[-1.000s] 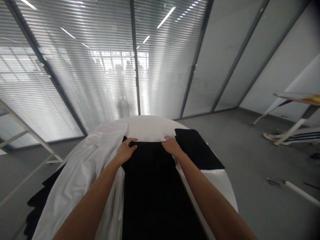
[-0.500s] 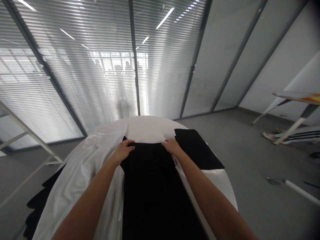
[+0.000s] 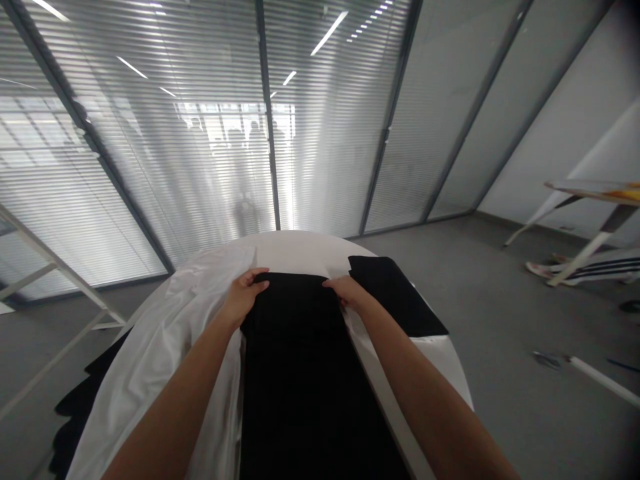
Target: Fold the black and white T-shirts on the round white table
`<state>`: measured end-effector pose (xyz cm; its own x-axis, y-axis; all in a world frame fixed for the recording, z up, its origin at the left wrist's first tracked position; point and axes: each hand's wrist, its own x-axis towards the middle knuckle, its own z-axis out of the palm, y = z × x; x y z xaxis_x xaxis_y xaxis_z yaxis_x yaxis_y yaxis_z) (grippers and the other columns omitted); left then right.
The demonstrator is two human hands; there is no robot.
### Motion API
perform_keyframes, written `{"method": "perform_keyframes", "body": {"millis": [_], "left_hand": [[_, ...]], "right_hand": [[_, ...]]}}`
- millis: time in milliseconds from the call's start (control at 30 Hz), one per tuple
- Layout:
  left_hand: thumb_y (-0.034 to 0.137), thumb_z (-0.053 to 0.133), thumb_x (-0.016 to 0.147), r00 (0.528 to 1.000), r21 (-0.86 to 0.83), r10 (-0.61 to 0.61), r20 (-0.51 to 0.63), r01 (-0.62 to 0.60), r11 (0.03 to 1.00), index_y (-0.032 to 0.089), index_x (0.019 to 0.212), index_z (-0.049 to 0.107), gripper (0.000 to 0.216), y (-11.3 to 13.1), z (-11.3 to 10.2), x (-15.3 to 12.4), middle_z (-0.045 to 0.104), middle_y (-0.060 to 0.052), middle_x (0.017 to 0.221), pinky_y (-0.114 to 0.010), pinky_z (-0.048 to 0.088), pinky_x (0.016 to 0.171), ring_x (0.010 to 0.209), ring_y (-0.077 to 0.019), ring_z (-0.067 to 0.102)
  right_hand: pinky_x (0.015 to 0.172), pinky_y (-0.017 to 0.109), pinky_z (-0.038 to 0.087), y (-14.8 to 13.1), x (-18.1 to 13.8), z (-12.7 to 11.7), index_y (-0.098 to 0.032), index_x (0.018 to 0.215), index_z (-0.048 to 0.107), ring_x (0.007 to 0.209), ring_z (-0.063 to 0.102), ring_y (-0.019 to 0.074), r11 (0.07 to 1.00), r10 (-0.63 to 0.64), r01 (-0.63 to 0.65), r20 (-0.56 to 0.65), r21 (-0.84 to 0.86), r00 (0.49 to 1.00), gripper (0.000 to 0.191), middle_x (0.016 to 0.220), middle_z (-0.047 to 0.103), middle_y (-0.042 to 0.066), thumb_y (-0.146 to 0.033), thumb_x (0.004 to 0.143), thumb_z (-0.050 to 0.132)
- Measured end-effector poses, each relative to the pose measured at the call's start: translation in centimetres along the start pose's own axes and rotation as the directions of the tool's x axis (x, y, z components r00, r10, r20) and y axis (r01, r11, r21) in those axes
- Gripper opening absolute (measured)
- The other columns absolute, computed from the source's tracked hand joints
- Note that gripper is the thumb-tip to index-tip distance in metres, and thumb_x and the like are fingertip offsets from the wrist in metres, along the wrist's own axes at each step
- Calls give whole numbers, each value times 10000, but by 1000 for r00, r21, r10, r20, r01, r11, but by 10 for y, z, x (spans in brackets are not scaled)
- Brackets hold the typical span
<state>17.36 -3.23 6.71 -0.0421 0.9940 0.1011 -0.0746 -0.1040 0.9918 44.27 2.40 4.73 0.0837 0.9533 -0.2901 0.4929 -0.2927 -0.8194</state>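
A long piece of black fabric [image 3: 305,373] runs from the bottom of the view up to my two hands. My left hand [image 3: 243,297] pinches its far left corner between thumb and fingers. At the far right corner, my right hand [image 3: 347,292] grips the edge the same way. The far edge between the hands is nearly straight. White satiny cloth [image 3: 165,333] lies in folds left of the black fabric. To the right of my right hand, a second, folded black piece [image 3: 400,297] rests flat. What lies under the long black piece is hidden.
Everything rests on a rounded, white-covered surface [image 3: 300,250]. More black cloth [image 3: 83,393] hangs at its left side. A white metal frame [image 3: 55,260] stands left. Scissors [image 3: 546,360] and a white pole [image 3: 603,380] are at right. Beyond stand a table [image 3: 595,192] and a person's shoe [image 3: 543,270].
The far edge of the black fabric has risen slightly away from me, and my left hand has shifted slightly up with it. My right hand stays about where it was.
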Motion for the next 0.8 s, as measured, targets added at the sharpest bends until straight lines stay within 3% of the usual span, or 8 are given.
{"method": "perform_keyframes", "body": {"millis": [200,300,400,467,533,633,800], "left_hand": [[328,765,669,999,87,43,3,-43,995,176,1096,680,461,4,-5,1,711,-36,952,-331,499,812,854,-187,650],[341,761,665,994,301,105,-38,-89,949,170,1077,696,451,1,-13,7,724,-73,986,-383,494,884,936,-235,661],[303,752,665,987,491,122,-109,-53,870,160,1066,703,428,-1,-20,12,719,-115,1052,-404,486,937,1024,-267,653],[301,729,687,988,529,62,-142,23,848,160,1068,696,408,-1,-22,11,712,-127,1073,-395,535,857,1005,-275,661],[334,697,717,988,523,-27,-154,105,846,180,1077,679,392,1,-21,9,697,-118,1105,-363,579,678,948,-278,671],[382,662,752,979,466,-119,-168,185,865,223,1111,645,393,5,-19,4,665,-98,1138,-289,553,465,879,-264,664],[382,669,755,978,379,-126,-166,181,907,234,1103,631,380,10,-21,2,608,-92,1114,-296,581,441,842,-229,633]], "right_hand": [[383,196,233,-5,-8,-7,-186,691,530,410,356,75,977,17,-33,76,210,997,209,473,412,-66,-282,751,705],[424,170,324,-12,-16,-10,-207,792,538,483,410,74,957,-8,-17,83,291,997,215,560,459,-64,-267,728,734],[503,202,460,-18,-23,-11,-232,852,531,588,462,93,931,-38,0,96,366,995,244,676,505,-37,-277,729,737],[539,266,530,-20,-28,-12,-249,884,532,654,480,118,912,-81,21,128,410,988,265,747,519,-14,-311,731,739],[537,328,568,-22,-32,-11,-266,935,539,697,486,141,908,-135,61,152,415,979,268,809,522,8,-360,756,715],[506,393,594,-24,-35,-9,-292,1027,539,753,494,169,925,-195,135,140,354,971,246,923,519,42,-420,831,618],[494,447,610,-26,-36,-6,-318,1153,481,923,498,242,946,-199,165,100,278,975,286,1146,462,97,-461,905,488]]}}
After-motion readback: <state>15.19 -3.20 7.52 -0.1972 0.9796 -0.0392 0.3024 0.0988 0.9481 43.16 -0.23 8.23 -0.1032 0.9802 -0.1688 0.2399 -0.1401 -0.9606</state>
